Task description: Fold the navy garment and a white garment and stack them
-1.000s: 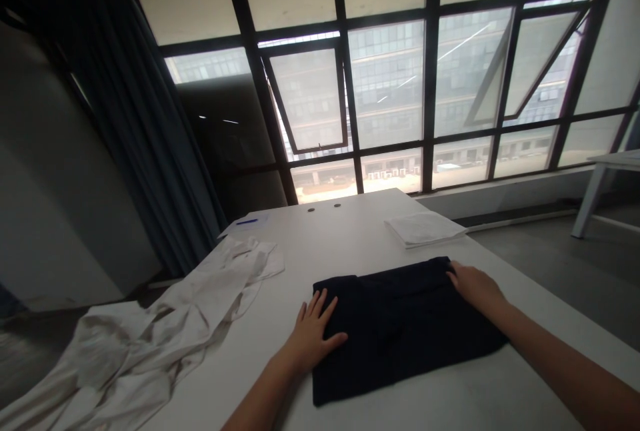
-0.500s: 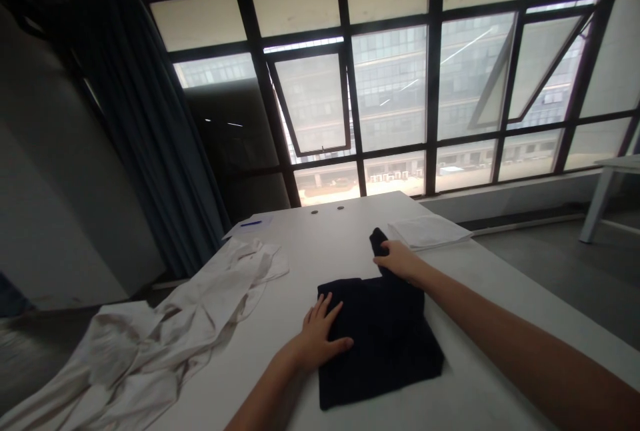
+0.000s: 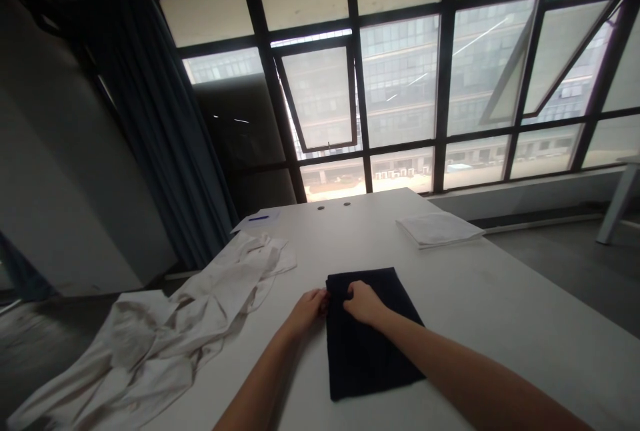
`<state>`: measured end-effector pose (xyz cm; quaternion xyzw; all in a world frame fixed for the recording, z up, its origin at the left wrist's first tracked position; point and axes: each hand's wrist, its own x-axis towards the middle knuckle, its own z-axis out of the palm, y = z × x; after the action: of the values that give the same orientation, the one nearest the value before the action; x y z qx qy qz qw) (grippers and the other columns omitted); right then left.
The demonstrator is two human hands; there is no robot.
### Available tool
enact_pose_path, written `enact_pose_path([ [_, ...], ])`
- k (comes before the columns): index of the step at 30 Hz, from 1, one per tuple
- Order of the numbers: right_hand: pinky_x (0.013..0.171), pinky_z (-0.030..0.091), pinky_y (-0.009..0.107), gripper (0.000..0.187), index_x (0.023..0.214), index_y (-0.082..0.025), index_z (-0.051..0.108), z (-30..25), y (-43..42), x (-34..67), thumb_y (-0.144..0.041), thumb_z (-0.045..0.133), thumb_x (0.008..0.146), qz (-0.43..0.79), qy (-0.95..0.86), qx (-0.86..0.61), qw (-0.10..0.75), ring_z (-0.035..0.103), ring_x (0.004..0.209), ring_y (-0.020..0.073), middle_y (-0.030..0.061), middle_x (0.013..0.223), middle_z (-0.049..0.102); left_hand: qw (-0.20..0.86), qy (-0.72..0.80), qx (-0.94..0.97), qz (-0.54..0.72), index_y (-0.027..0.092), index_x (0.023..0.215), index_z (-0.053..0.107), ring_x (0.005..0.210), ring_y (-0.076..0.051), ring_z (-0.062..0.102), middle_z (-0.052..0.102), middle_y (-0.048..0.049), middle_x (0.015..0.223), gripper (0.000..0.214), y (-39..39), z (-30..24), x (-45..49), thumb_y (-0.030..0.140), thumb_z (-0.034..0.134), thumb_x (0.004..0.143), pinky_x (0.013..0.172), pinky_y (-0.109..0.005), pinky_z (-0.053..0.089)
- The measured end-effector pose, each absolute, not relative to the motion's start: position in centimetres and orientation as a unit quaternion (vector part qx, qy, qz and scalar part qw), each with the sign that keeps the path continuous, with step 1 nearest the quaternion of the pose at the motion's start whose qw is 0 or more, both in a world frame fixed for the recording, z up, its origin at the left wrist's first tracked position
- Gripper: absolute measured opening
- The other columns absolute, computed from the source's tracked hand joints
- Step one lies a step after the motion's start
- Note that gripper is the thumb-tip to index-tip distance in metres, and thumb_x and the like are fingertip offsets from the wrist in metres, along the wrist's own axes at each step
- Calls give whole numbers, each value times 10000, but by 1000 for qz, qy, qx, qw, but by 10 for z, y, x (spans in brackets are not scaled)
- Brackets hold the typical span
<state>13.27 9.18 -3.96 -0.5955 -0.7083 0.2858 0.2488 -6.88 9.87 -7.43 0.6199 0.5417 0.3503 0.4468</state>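
A black garment (image 3: 363,361), folded into a rough rectangle, lies flat on the white table (image 3: 480,351) in front of me. My left hand (image 3: 309,309) is at its upper left edge, fingers curled closed on the cloth there; the fingertips are partly hidden. On top of the garment, a little to the right, rests my right hand (image 3: 366,304) with its fingers bent together on the fabric. What exactly the right fingers pinch is small and dark against the cloth.
Crumpled off-white cloth (image 3: 170,324) lies along the left side and hangs over the edge. A folded white cloth (image 3: 440,228) lies at the back right. A blue pen (image 3: 259,218) rests on paper at the far left. Windows stand behind the table.
My right hand has brought the garment's projecting strip in from the far side onto the folded body and moved left. My left hand went from lying spread on top to gripping the left edge.
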Motion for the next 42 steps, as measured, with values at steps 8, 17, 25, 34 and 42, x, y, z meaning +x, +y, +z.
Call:
enact_pose_path([
  [8, 662, 416, 272, 238, 920, -144, 690, -27, 79, 118, -212, 669, 694, 311, -744, -554, 207, 659, 825, 221, 88, 892, 717, 407, 577, 615, 351, 168, 718, 611, 552, -182, 559, 596, -31, 597, 729, 99, -71, -62, 850, 371, 812, 559, -302, 421],
  [17, 748, 447, 302, 457, 1138, -190, 655, 15, 16, 135, -428, 692, 750, 338, -820, -426, 178, 646, 909, 242, 86, 1042, 705, 305, 635, 624, 338, 199, 719, 603, 672, -189, 590, 640, -17, 678, 340, 109, -81, -60, 530, 660, 773, 590, -272, 351],
  [25, 936, 403, 394, 424, 1030, -219, 627, -21, -17, 166, -412, 790, 690, 244, -888, -349, 174, 537, 1036, 267, 70, 1117, 606, 386, 621, 615, 296, 208, 811, 502, 489, -140, 531, 550, 46, 583, 450, 103, -71, -64, 601, 695, 709, 477, -250, 381],
  [34, 1010, 362, 361, 361, 1124, -239, 657, -39, -19, 187, -448, 699, 832, 233, -909, -277, 207, 537, 1112, 238, 59, 1194, 621, 272, 614, 692, 263, 226, 898, 546, 817, -215, 600, 625, -6, 825, 280, 59, -18, -56, 401, 726, 772, 731, -309, 421],
  [42, 942, 380, 412, 343, 889, -224, 624, -24, -6, 251, -372, 798, 633, 164, -921, -308, 170, 516, 1025, 262, 59, 1087, 578, 204, 366, 899, 124, 321, 1027, 668, 1069, -244, 566, 644, -21, 1152, 290, -37, 4, -25, 370, 804, 776, 951, -354, 420],
])
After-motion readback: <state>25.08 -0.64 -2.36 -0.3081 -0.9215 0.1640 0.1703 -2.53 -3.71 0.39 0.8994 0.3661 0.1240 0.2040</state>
